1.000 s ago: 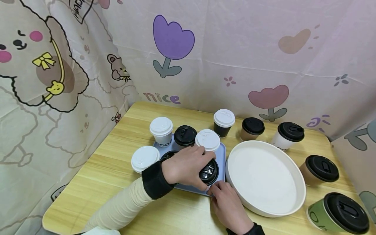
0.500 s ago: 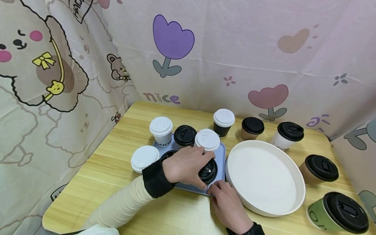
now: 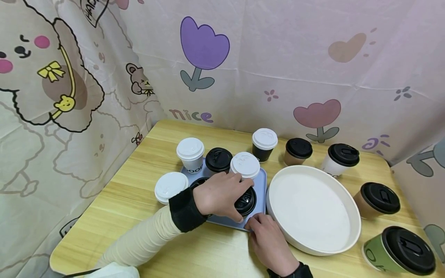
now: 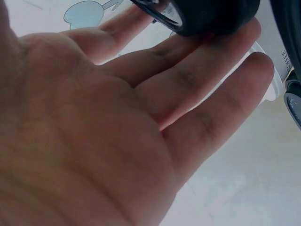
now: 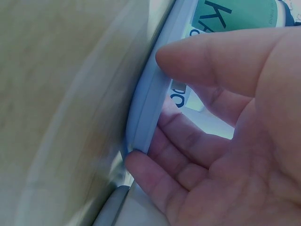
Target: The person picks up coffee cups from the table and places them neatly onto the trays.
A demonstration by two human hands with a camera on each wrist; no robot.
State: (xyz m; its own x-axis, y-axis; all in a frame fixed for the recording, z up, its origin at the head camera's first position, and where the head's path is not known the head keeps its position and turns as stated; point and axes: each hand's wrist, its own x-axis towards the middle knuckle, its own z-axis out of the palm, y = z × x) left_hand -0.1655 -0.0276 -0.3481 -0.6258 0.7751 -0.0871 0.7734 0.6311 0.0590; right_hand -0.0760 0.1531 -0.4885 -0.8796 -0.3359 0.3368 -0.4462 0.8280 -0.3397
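In the head view, my left hand (image 3: pixel 218 195) reaches over a blue tray (image 3: pixel 260 193) and holds a cup by its glossy black lid (image 3: pixel 246 201), thumb on the near side and fingers beyond. The left wrist view has the fingers (image 4: pixel 197 89) against a dark lid at the top. My right hand (image 3: pixel 272 243) pinches the tray's near right corner; the right wrist view gives the thumb and fingers at its pale blue rim (image 5: pixel 148 101). Also on the tray stand a matte black-lidded cup (image 3: pixel 219 159), a white-lidded cup (image 3: pixel 245 164) and a black lid partly hidden by my left hand.
A large round white dish (image 3: pixel 313 210) stands right beside the tray. Around it are several lidded cups, including a green one (image 3: pixel 384 251) and a brown one (image 3: pixel 370 204). Two white-lidded cups, one farther back (image 3: pixel 191 154) and one nearer (image 3: pixel 171 186), stand at the tray's left.
My left hand and the glossy black lid shift very slightly left and away. My right hand keeps its place at the tray corner, and the other cups stay put.
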